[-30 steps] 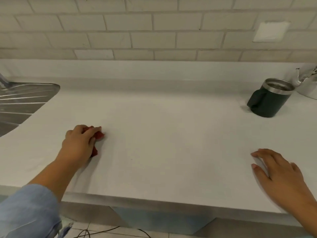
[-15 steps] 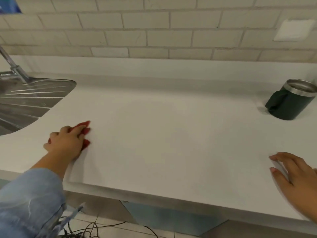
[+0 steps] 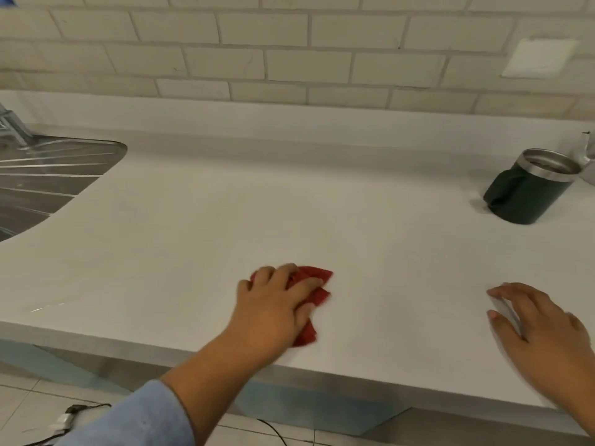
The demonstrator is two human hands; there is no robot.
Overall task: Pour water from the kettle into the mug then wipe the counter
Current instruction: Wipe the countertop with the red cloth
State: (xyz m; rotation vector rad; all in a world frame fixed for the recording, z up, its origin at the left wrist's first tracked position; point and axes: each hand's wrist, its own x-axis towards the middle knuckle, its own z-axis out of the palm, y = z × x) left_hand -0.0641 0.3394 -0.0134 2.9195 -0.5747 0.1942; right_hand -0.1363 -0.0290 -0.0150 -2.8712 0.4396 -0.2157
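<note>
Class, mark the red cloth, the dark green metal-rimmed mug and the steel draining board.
Red cloth [image 3: 317, 286], head view, exposed folds beyond the fingers.
Dark green metal-rimmed mug [image 3: 531, 197], head view, outer wall.
Steel draining board [image 3: 48, 175], head view, ribbed surface.

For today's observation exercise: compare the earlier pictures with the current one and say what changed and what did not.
The left hand, pressing the red cloth, swept left toward the sink's drainboard, then back right to mid-counter. Nothing was picked up or released. The right hand stayed flat and open on the counter; the dark mug stayed put.
</note>
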